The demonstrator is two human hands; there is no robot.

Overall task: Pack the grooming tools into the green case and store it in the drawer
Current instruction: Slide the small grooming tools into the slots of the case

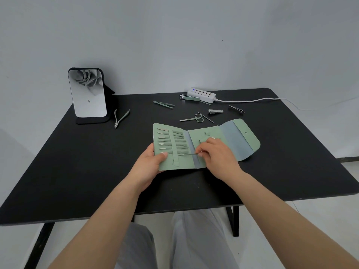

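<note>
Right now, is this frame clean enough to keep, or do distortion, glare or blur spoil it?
Head view: wide-angle bending curves the matte black table edges; lighting is soft and even, no harsh glare; the open green fold-out case and small loose metal scissors read sharp; edges soften slightly.

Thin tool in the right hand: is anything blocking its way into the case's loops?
Nothing visible does. The right hand holds the thin tool at the green case, its tip at the strap; the left hand grips the case's edge.
</note>
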